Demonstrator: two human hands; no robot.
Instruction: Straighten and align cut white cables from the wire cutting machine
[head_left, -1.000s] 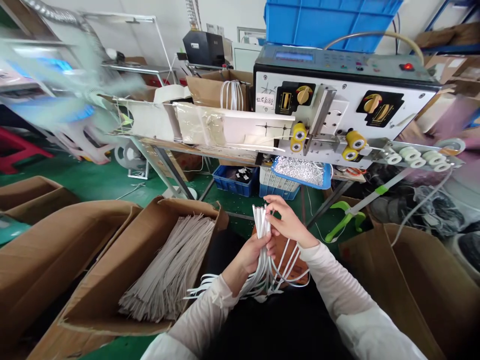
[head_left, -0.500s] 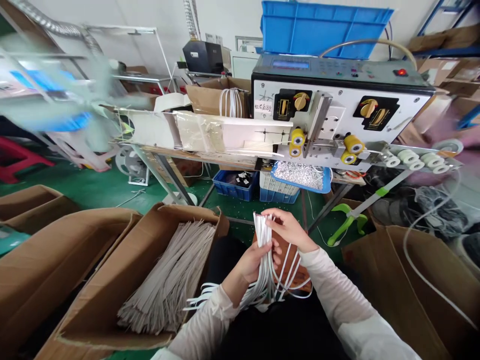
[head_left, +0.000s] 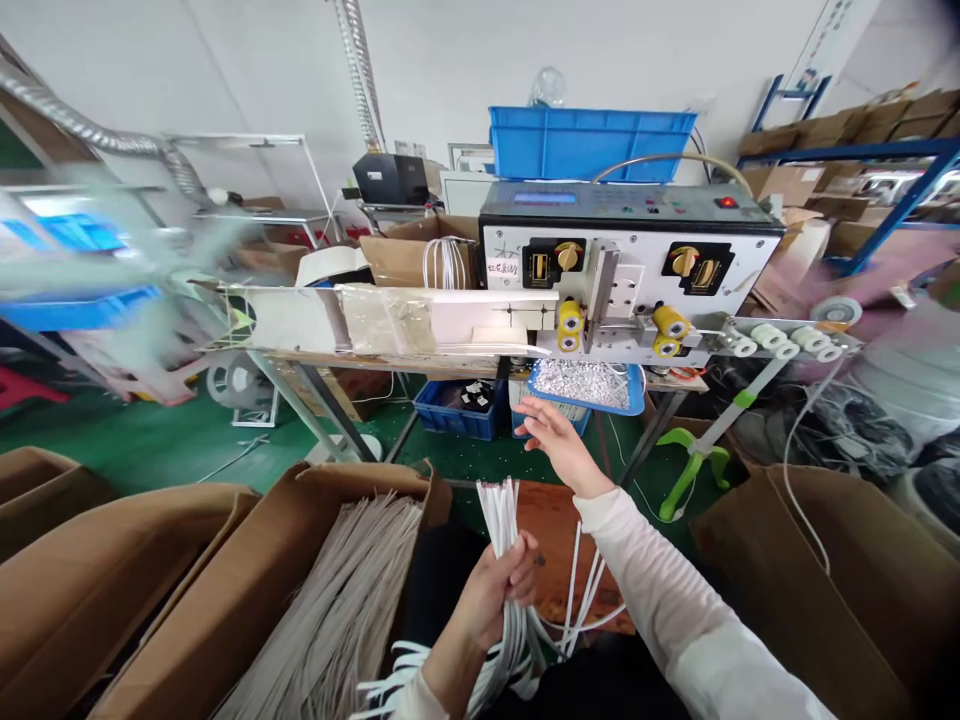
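l hand (head_left: 491,590) was closed firmly round a bundle of white flat cables (head_left: 501,530), w/ the top ends stuck up above the fist & the lower lengths hung in loose loops, some splayed twd the bottom edge of the view. r hand (head_left: 555,445) was held wide open, fingers spread & raised well clear of the bundle. nothing was gripped by it, & the blue tray (head_left: 637,398) of small white bits (head_left: 581,385) was the nearest thing ahead of it, though not touched. its white sleeve (head_left: 660,590) was seen running down to the lower r.

a brown board (head_left: 566,560) was seen under the r forearm, behind the loose cables. just l of the bundle, a cardboard box (head_left: 352,480) was packed w/ long grey-white strips (head_left: 330,600). more boxes were placed further l, & a big one (head_left: 817,570) stood on the r, w/ a thin white cable (head_left: 791,480) hung over it.

beyond the hands, a cutting machine (head_left: 630,250) w/ yellow rollers (head_left: 670,330) & white guide rollers (head_left: 780,342) was mounted on a wooden bench (head_left: 375,361), a white chute (head_left: 390,320) being fixed to its l. a blue crate (head_left: 592,145) was set on top. another blue crate (head_left: 454,425) was stored under the bench, & a green stand (head_left: 694,470) was seen to the r on the green floor (head_left: 150,430).
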